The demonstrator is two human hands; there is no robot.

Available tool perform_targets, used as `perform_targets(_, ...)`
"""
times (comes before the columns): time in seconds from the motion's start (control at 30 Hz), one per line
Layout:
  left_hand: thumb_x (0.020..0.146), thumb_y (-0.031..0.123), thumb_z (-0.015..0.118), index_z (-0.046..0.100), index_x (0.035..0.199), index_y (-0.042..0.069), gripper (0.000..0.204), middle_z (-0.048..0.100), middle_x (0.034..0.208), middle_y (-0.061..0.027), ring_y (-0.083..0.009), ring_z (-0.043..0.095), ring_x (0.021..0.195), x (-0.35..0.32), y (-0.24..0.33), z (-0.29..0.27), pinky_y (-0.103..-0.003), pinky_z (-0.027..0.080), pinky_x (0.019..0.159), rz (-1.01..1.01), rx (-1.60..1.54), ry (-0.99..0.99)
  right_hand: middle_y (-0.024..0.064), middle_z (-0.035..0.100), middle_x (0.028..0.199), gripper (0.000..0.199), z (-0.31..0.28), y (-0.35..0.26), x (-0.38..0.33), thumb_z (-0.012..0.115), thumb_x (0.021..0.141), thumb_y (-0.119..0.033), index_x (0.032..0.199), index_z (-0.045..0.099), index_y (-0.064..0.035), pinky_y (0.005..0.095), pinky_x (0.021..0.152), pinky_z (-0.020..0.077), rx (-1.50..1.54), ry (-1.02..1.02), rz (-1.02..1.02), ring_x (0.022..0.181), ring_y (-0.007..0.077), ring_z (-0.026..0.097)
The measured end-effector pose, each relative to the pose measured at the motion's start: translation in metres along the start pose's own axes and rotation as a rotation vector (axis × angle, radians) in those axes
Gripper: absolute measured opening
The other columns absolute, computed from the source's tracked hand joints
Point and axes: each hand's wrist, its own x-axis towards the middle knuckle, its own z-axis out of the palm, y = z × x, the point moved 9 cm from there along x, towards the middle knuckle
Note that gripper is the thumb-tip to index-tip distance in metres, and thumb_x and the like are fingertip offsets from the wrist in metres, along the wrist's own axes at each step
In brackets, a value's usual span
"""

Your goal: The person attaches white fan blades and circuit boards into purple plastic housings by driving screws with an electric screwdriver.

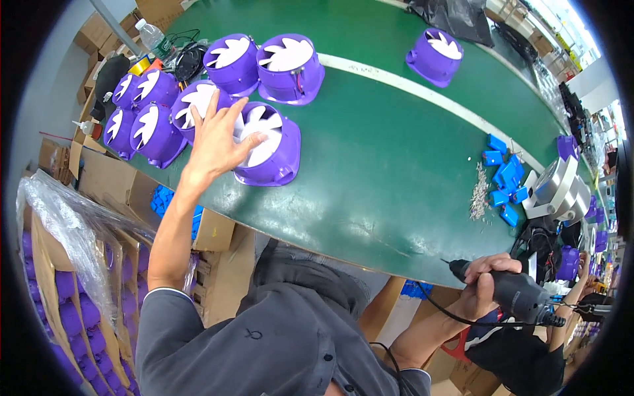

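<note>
My left hand (221, 135) reaches out over the green table (383, 171), fingers spread, resting on the nearest purple fan housing with white blades (267, 145). It touches the fan's top but does not grip it. My right hand (485, 284) is down at the table's near edge, closed around a black electric screwdriver (515, 294) with a cable trailing from it. The tool's tip points left along the edge.
Several more purple fans (198, 72) cluster at the far left, one alone (436, 56) farther right. Blue plastic parts (505, 178) and a pile of screws (479, 191) lie beside a white fixture (558, 191). Cardboard boxes of purple fans (72, 284) stand on my left.
</note>
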Motion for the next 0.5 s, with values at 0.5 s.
perform_targets(0.5,0.080,0.017,0.058,0.062,0.084,0.006,0.013,0.062,0.074,-0.0157,-0.0349,0.060,0.074,0.057,0.137,0.020,-0.043,0.045,0.063,0.135,-0.638,0.032,0.0111,0.052,0.073,0.028,0.103,0.005,0.013,0.067,0.069,0.000,0.089,0.049,-0.0017,0.0264,0.047,0.0451,0.435,-0.128,0.116,0.054,0.0167,0.053)
